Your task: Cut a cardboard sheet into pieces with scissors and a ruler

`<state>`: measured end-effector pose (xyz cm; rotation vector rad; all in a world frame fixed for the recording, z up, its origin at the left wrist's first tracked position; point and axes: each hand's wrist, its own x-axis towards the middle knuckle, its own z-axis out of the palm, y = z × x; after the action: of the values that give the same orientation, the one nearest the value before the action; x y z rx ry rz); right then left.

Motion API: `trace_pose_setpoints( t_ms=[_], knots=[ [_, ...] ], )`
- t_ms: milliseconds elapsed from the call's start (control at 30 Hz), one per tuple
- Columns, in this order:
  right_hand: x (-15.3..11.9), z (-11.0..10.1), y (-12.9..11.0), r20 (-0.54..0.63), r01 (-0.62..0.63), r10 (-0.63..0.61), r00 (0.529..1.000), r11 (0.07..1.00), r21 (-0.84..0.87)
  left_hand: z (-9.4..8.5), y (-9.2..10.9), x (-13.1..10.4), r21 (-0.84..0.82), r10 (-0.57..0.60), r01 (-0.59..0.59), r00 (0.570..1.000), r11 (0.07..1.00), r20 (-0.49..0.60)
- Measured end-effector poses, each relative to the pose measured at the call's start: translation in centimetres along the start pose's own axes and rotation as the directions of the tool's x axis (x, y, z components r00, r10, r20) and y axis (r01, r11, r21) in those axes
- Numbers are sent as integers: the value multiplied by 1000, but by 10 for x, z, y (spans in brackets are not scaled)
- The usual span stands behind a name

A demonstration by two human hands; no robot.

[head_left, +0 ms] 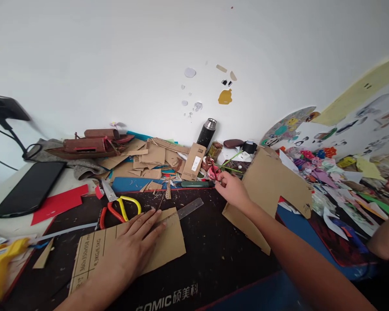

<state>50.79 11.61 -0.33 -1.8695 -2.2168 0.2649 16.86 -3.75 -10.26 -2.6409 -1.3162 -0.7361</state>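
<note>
My left hand (132, 246) lies flat with fingers stretched over a piece of cardboard (168, 246) with printed text. A clear ruler (190, 208) sticks out from under that hand's fingertips, across the cardboard's upper edge. Farther forward, my right hand (229, 186) is pinched around a thin dark red stick (213, 169), probably a pen. Just left of its fingertips lies a dark green tool (196, 184). Scissors with a yellow and an orange handle (125, 207) rest beyond my left hand.
Cardboard scraps (154, 155), a dark flask (206, 133) and a brown model boat (87, 147) stand along the wall. A phone (29, 188) and yellow glue gun (1, 263) are at the left. Large cardboard (269, 172) leans at the right; another person's arm (387, 237) shows beyond.
</note>
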Motion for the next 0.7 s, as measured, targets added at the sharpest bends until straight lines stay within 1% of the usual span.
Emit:
trace_pose_setpoints(
  t_ms=[33, 67, 100, 133, 200, 267, 333, 400, 467, 500, 567, 633, 700],
  knots=[
    [-6, 3, -7, -35, 15, -8, 999, 977, 211, -2, 0, 0, -19, 4, -4, 1000, 1000, 15],
    [-12, 7, -17, -40, 35, -20, 999, 911, 410, -4, 0, 1, -43, 14, -13, 999, 999, 36],
    [-18, 12, -27, -20, 38, -32, 999, 820, 572, -8, 1, 2, -70, 25, -21, 998, 997, 61],
    [-23, 18, -39, -8, 25, -27, 1000, 728, 686, -11, 2, 4, -96, 31, -23, 996, 995, 88],
    [-30, 30, -62, 14, 12, -40, 999, 598, 802, -18, 6, 7, -131, 27, -11, 992, 991, 124],
    [-32, 42, -81, 8, 18, -50, 999, 503, 864, -23, 9, 10, -135, -1, 19, 991, 991, 135],
    [-28, 53, -95, -4, 26, -51, 999, 421, 907, -26, 12, 11, -136, -22, 40, 991, 990, 132],
    [-23, 64, -103, -17, 29, -37, 999, 355, 934, -27, 14, 11, -147, -28, 44, 994, 988, 109],
    [-20, 72, -106, -41, 41, -7, 999, 326, 945, -29, 14, 14, -173, -38, 48, 997, 984, 60],
    [-20, 76, -105, -59, 54, 7, 998, 331, 942, -31, 14, 16, -193, -46, 50, 999, 980, 28],
    [-23, 81, -101, -94, 86, 3, 996, 385, 919, -40, 14, 23, -246, -64, 51, 997, 968, -43],
    [-27, 82, -94, -116, 114, -23, 993, 457, 882, -57, 17, 31, -303, -84, 50, 991, 952, -100],
    [-30, 81, -87, -125, 127, -37, 991, 503, 855, -82, 24, 34, -345, -155, 104, 980, 933, -126]
  ],
)
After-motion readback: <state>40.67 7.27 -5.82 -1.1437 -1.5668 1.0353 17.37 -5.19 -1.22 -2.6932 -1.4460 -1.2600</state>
